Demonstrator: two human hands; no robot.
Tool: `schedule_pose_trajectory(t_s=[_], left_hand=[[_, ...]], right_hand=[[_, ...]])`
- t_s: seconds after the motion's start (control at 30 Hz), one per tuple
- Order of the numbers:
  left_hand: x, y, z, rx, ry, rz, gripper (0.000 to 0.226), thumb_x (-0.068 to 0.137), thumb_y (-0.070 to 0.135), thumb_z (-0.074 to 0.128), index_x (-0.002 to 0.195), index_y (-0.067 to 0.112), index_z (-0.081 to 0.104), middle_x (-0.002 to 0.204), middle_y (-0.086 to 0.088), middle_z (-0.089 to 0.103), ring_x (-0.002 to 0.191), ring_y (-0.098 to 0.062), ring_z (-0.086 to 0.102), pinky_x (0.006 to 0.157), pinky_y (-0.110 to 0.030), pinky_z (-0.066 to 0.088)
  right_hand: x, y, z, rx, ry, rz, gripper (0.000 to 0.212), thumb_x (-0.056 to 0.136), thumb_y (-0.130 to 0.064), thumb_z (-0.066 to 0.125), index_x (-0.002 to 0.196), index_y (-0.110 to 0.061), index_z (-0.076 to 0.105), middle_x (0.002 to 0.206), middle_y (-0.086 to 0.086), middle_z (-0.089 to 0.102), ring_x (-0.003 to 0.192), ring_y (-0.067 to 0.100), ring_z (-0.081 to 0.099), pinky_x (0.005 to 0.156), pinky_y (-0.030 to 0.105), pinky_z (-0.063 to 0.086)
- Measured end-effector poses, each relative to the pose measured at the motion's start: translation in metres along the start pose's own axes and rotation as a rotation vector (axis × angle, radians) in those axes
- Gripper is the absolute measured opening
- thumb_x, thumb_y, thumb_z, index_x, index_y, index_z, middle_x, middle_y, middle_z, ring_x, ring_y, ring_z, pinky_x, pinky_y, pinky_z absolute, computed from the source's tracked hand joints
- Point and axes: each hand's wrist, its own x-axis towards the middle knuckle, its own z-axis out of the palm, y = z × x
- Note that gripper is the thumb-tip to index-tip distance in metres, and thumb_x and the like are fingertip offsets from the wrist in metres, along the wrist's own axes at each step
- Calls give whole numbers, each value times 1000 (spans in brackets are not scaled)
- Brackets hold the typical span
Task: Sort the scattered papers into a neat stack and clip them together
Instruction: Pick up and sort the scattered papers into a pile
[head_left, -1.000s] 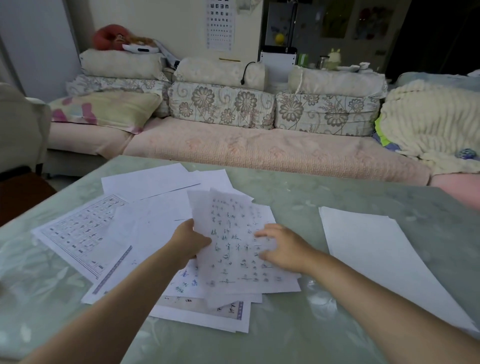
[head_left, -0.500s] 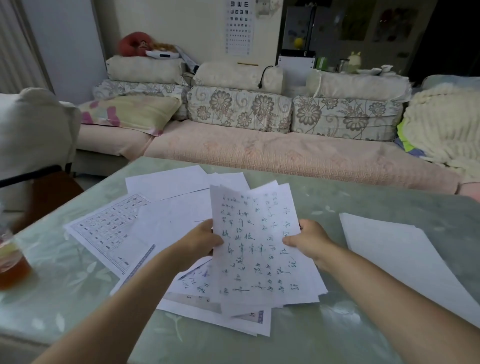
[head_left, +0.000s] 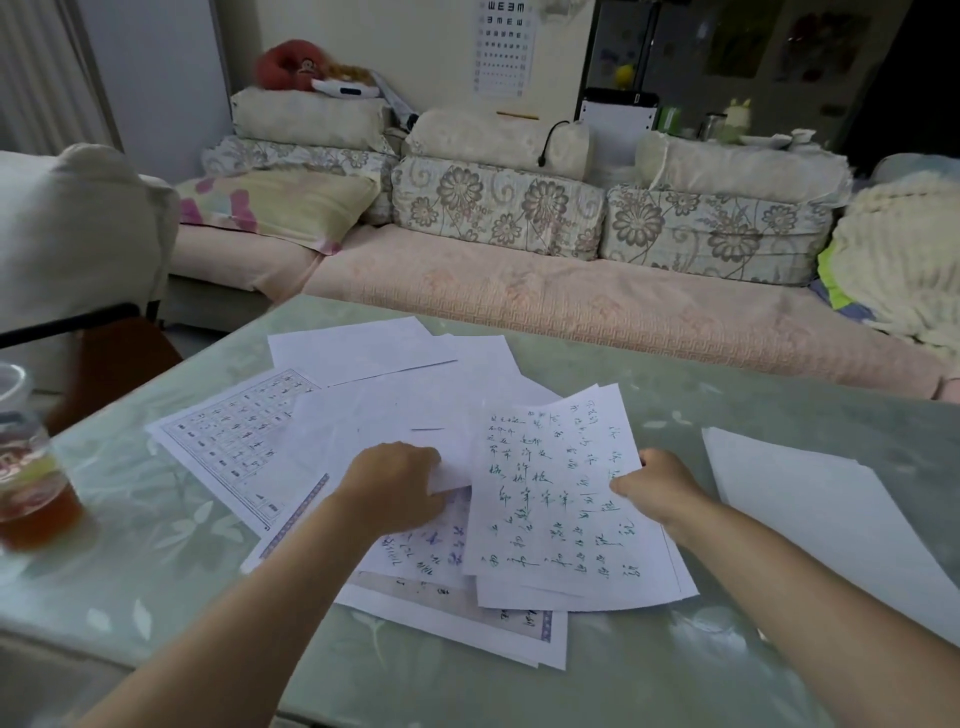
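Several white sheets lie scattered and overlapping on the green table (head_left: 675, 670). My right hand (head_left: 657, 486) pinches the right edge of a small bundle of handwritten sheets (head_left: 556, 499), thumb on top. My left hand (head_left: 397, 486) is off that bundle and grips the edge of a blank sheet (head_left: 395, 410) in the pile to its left. A gridded worksheet (head_left: 228, 441) sticks out at the far left of the pile. More written pages (head_left: 447, 597) lie under the bundle. No clip is visible.
A separate blank sheet (head_left: 831, 514) lies at the right of the table. A plastic cup of brown drink (head_left: 28, 488) stands near the left edge. A chair with a white cover (head_left: 67, 228) is at the left, and a sofa (head_left: 545, 291) runs behind the table.
My left hand let go of the handwritten bundle and moved left onto a blank sheet in the pile. My right hand keeps the bundle and has shifted it to the right.
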Motion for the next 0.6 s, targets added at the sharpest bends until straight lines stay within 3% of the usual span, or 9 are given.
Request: schedule_pose_trajectory(t_s=[0.07,0.17,0.4,0.5,0.6], left_hand=[[-2,2,-2,60,54,44,21,91,26,50,100,20,67,95,0,69,85,-21,62,65,-26,43],[-3,-4,-5,21,75,9,23,88,4,45,86,17,65,80,-2,66,69,-22,59,54,-25,37],[-15,-30,-60,-195,196,-223,23,90,8,41,84,22,59,89,-5,65,77,-26,56,65,-29,44],[-24,-18,-84,-281,254,-246,25,91,9,43,95,18,66,83,-1,59,76,-24,52,57,-25,36],[-32,18,-87,-382,115,-155,24,92,13,46,96,22,68,82,-1,62,72,-18,54,53,-22,36]], right_hand=[[-2,1,-1,-9,-11,9,16,84,-2,60,99,1,62,95,16,69,79,27,59,68,30,43],[-5,3,-4,-52,-37,57,15,81,0,57,97,-1,56,92,13,60,79,27,54,66,29,40],[-15,6,-16,-20,-107,115,27,68,-1,60,96,2,58,87,13,57,73,25,53,64,32,40],[-12,8,-13,42,-187,100,47,59,-6,64,105,1,65,100,17,71,87,30,69,74,36,52],[-27,-3,-7,98,-224,75,29,74,1,66,103,-6,69,101,16,72,93,33,70,85,50,58]])
